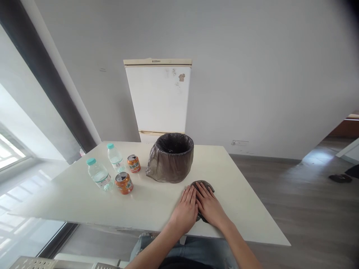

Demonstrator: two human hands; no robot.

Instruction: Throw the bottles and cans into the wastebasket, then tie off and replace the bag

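Note:
Both hands lie flat on the white table (246, 201), side by side near its front edge. My left hand (186, 210) rests with fingers stretched out, touching the edge of a crumpled dark plastic bag (206, 184). My right hand (209, 205) lies flat on top of that bag, fingers extended, covering most of it. Just behind the hands stands a round bin (171, 158) lined with a dark bag, its mouth facing up.
Two water bottles (98, 175) (115, 157) with teal caps and two orange drink cans (124, 183) (134, 163) stand to the left of the bin. A white fridge (158, 99) stands against the wall behind the table. Windows run along the left; wooden floor lies to the right.

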